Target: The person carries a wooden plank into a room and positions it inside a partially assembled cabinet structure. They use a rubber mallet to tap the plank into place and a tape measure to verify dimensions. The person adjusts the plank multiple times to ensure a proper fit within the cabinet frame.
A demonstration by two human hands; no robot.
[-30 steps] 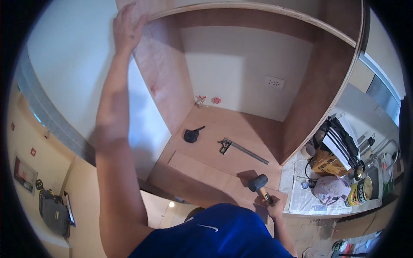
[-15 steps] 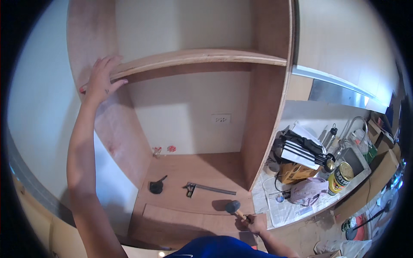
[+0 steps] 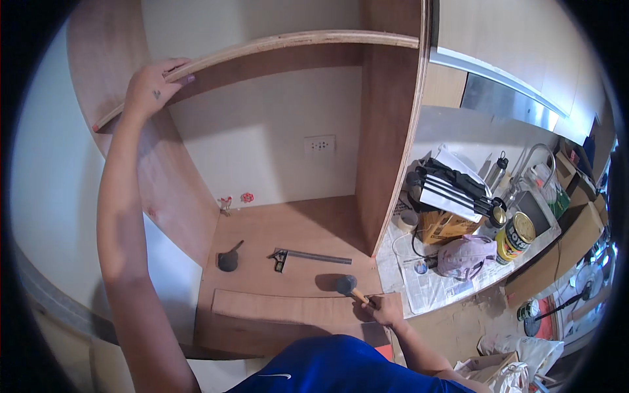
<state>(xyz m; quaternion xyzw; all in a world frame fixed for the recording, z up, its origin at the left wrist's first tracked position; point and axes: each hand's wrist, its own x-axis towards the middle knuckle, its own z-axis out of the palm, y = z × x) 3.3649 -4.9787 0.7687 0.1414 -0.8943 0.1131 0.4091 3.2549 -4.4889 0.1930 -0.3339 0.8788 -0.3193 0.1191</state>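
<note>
My left hand (image 3: 149,88) grips the front edge of a wooden shelf (image 3: 295,37) near its left end inside a plywood cabinet (image 3: 388,150). My right hand (image 3: 384,308), low at the right front, is closed round the wooden handle of a black rubber mallet (image 3: 346,284), its head above the cabinet floor (image 3: 304,216). Behind the mallet lie a combination square (image 3: 314,256) and a small black tool (image 3: 228,261). A loose plywood strip (image 3: 262,302) lies at the front of that floor.
A power socket (image 3: 320,144) and red valve handle (image 3: 247,197) are on the back wall. To the right, a newspaper-covered counter (image 3: 429,295) holds a can (image 3: 514,239), pink bag (image 3: 465,255), carton and sink (image 3: 532,206). Cardboard (image 3: 570,252) and a fan stand beyond.
My view has shifted, bringing the upper compartment and right wall cabinet into the picture. My left hand has moved slightly rightward along the shelf edge; my right hand keeps hold of the mallet.
</note>
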